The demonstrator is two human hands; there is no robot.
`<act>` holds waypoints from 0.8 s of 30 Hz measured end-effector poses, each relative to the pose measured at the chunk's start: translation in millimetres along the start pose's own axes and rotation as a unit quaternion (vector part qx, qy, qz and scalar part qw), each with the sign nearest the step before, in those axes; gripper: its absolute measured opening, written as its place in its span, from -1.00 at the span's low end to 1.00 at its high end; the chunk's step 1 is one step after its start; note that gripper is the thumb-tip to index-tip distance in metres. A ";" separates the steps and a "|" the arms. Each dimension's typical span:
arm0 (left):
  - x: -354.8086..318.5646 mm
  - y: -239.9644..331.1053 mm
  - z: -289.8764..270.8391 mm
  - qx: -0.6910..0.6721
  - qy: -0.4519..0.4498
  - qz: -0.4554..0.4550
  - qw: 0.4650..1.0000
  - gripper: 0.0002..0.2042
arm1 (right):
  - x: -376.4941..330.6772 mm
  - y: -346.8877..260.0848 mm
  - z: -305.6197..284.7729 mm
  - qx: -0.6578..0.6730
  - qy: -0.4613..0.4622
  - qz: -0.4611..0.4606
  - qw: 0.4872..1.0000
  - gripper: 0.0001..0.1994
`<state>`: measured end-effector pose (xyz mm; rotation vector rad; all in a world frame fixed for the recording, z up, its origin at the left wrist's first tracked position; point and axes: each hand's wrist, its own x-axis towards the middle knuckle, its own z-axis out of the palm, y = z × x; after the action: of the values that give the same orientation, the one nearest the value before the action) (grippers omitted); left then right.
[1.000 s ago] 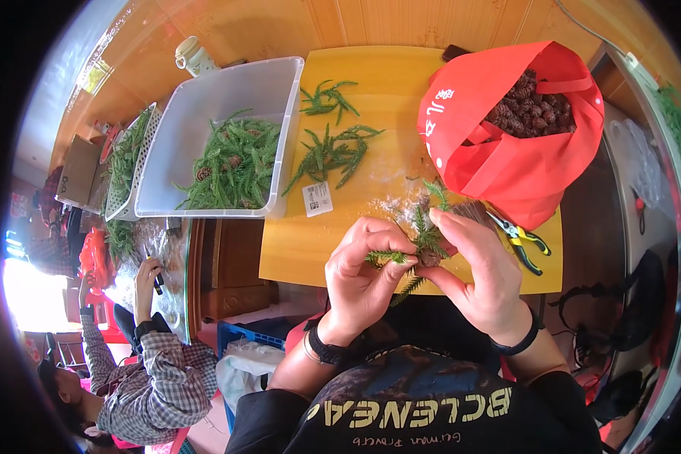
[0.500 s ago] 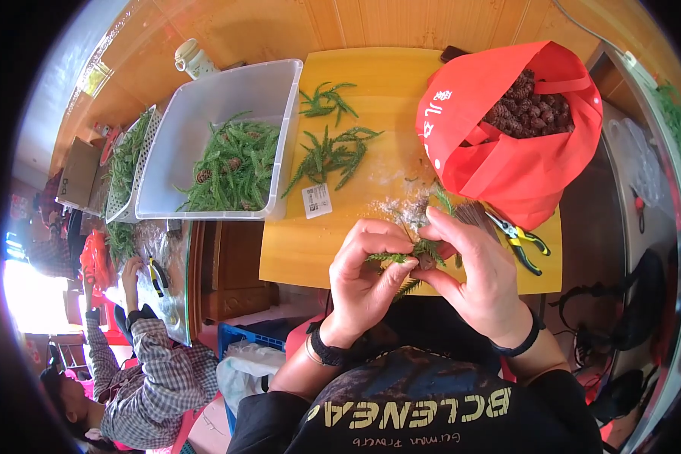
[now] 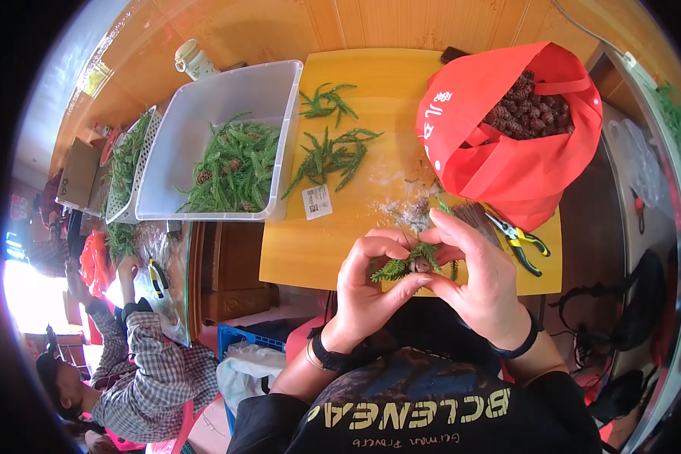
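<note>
Close above the front edge of the yellow table (image 3: 295,257), my left hand (image 3: 367,284) and my right hand (image 3: 484,276) meet around a green artificial pine sprig (image 3: 390,270). A small brownish pine cone (image 3: 422,265) sits at the middle of the sprig. Thumb and fingers of the left hand pinch the sprig from the left. The right hand's fingers and thumb close on it from the other side. Part of the sprig is hidden behind the fingers. Just right of the right hand lie yellow-and-black pliers (image 3: 520,240) and a bundle of thin brown stems (image 3: 477,218).
A red bag (image 3: 499,166) full of pine cones (image 3: 530,110) stands at the back right. Left of it lie loose sprigs (image 3: 333,157), a white label (image 3: 317,201) and white crumbs (image 3: 408,212). A clear bin (image 3: 166,159) holds more greenery. A co-worker (image 3: 147,356) sits at the left.
The sprig has turned in my fingers, so the cone and the left needles show more. My left hand has shifted slightly. The co-worker's arm and head have moved.
</note>
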<state>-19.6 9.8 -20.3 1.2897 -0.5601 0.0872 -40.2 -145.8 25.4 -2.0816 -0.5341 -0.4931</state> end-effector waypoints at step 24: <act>6.4 11.4 -1.3 0.249 -0.024 0.146 0.957 -0.72 | 28.4 0.1 -37.1 -0.032 -0.152 -0.001 0.988 -0.61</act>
<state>-17.8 12.7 -7.7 1.6907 -0.8006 0.4691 -21.8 -172.0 59.4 -2.2329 -0.7037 -0.1958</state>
